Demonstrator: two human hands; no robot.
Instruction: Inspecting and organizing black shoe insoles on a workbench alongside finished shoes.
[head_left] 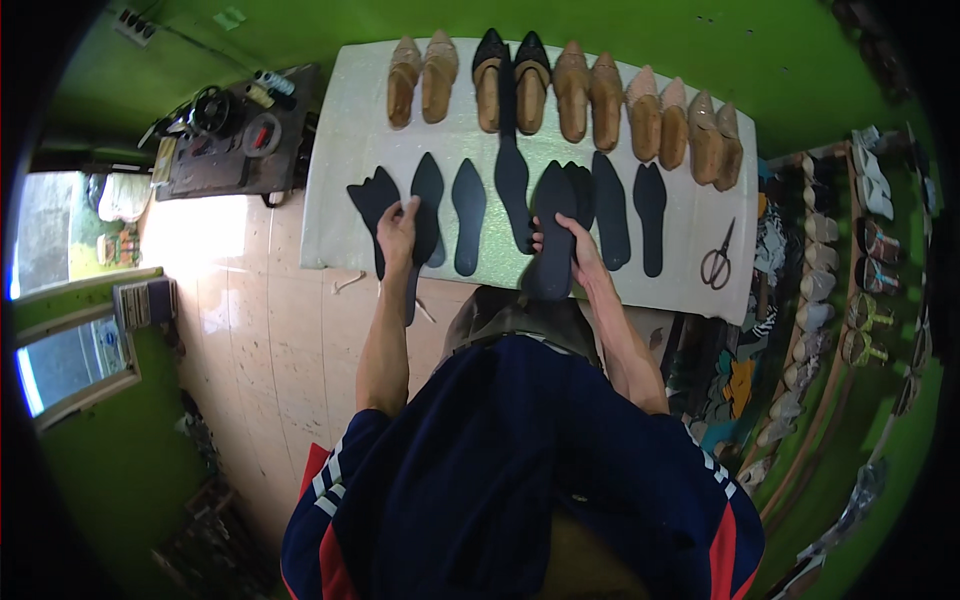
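Navy-blue jacket fabric (pixel 460 440) with white stripes and red panels was seen nearest the camera, and dark olive cloth (pixel 485 318) was shown at the lap beyond it. Over the near edge of a pale, glossy-topped table (pixel 330 215), a broad charcoal-grey shoe sole (pixel 552 270) was gripped by the right hand (pixel 585 250), its thumb laid on the face of the sole and its fingertips curled round the opposite edge. Farther left, a slim black pointed sole (pixel 428 185) was touched along its side by the fingertips of the left hand (pixel 397 235); whether it was also pinched from beneath could not be told. Just beside that hand, a black piece with a jagged top (pixel 373 200) was partly covered.

Between the hands, a dark grey pointed sole (pixel 467 220) was laid flat, with a long black sole (pixel 512 185) beside it. To the right of the right hand, 2 more dark flat soles (pixel 611 215) were set side by side, and black-handled scissors (pixel 717 265) were placed near the table's right end.

Along the far side, 10 pointed shoes with tan insoles (pixel 572 100) were lined up, 2 of them trimmed in black. Behind them, a bright green wall (pixel 620 25) was visible.
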